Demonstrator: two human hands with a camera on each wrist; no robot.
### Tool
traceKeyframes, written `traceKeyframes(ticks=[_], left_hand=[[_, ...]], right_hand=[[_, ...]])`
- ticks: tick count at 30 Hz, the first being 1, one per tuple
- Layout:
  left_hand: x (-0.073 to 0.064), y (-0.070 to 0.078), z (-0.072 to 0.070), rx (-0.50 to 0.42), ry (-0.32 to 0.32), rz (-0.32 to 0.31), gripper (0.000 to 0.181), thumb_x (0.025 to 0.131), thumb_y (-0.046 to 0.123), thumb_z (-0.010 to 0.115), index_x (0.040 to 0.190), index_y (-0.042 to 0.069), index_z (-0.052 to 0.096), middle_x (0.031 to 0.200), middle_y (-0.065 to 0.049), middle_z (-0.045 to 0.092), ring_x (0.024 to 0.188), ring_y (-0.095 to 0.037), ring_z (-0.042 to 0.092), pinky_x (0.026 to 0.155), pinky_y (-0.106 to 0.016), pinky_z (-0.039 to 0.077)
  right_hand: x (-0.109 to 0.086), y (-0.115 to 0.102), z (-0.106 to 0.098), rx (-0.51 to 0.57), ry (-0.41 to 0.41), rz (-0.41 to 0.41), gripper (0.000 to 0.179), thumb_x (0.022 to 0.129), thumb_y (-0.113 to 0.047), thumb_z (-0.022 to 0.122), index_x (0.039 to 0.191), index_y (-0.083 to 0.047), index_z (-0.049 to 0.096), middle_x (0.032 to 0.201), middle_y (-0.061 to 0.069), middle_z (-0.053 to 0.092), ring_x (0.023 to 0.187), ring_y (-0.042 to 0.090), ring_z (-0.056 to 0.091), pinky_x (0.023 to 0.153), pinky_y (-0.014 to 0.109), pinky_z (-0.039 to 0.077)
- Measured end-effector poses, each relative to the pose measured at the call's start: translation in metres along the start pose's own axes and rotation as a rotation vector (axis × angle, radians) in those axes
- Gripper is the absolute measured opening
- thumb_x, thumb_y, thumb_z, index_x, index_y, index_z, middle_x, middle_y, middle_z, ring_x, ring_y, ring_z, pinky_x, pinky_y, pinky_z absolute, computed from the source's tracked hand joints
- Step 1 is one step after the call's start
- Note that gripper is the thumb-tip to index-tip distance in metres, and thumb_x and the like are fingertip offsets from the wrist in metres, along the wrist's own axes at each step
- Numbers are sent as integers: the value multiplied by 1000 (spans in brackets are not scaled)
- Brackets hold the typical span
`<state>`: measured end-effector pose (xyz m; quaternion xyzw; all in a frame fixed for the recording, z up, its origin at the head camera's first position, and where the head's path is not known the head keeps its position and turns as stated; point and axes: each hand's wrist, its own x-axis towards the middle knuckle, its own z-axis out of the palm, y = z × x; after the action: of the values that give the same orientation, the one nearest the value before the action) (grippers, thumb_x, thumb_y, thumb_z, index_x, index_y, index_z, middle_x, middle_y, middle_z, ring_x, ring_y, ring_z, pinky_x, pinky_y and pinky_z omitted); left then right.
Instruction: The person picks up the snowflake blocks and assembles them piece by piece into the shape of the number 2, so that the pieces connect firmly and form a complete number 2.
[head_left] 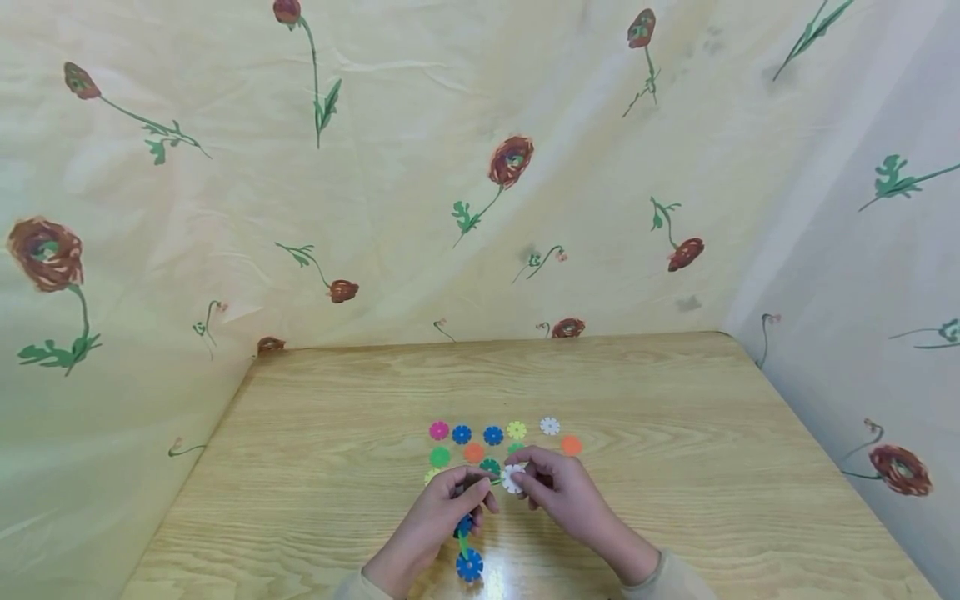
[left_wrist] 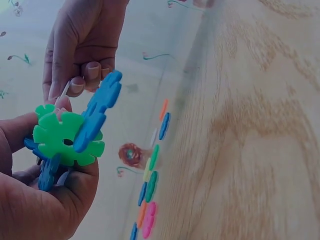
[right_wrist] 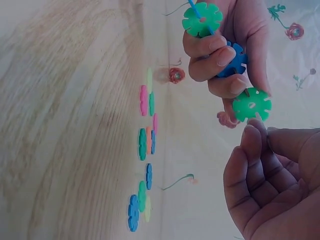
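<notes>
Near the table's front, my left hand point(head_left: 450, 504) grips a chain of notched plastic discs, green and blue. A blue disc point(head_left: 469, 565) hangs at its lower end, joined to a green disc point(left_wrist: 52, 135). At the chain's other end, a green disc point(right_wrist: 241, 107) sticks out from the left fingertips. My right hand point(head_left: 562, 492) pinches a white notched disc point(head_left: 512, 479) between thumb and fingers, at the edge of that green disc. Whether their slots are engaged, I cannot tell. Fingers hide part of the chain.
Loose notched discs lie on the wooden table point(head_left: 337, 417) beyond the hands, among them a pink disc point(head_left: 438, 431), a yellow disc point(head_left: 517, 430), another white disc point(head_left: 550, 426) and an orange disc point(head_left: 572, 446). Flower-printed cloth point(head_left: 405, 167) stands behind the table and along its sides.
</notes>
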<state>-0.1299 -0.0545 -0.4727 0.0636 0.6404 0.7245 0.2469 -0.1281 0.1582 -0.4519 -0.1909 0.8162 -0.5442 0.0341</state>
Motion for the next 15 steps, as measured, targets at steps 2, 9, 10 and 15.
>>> traceKeyframes(ticks=[2,9,10,15], left_hand=[[1,0,-1,15,1,1,34,99,29,58,119,1,61,93,-8,68,67,-12,56,61,-24,49],[8,0,-4,42,-35,29,29,100,22,57,115,-2,61,98,-13,70,69,-11,57,63,-23,48],[9,0,-5,44,-43,34,29,100,22,57,115,-3,61,98,-14,70,70,-11,57,64,-22,48],[11,0,-7,39,-87,32,33,100,26,57,116,-3,61,95,-10,70,70,-11,57,63,-22,49]], right_hand=[[1,0,1,-9,-3,7,17,97,-14,61,110,-4,65,72,2,61,59,14,59,51,28,51],[6,-2,8,-64,11,13,9,97,-8,60,102,-3,65,68,6,61,56,11,57,49,27,50],[7,-3,9,-68,15,13,8,97,-7,60,102,-3,65,68,6,61,56,11,57,49,27,50],[8,-2,11,-53,20,18,9,98,-8,59,102,-3,65,68,9,60,56,12,57,49,27,49]])
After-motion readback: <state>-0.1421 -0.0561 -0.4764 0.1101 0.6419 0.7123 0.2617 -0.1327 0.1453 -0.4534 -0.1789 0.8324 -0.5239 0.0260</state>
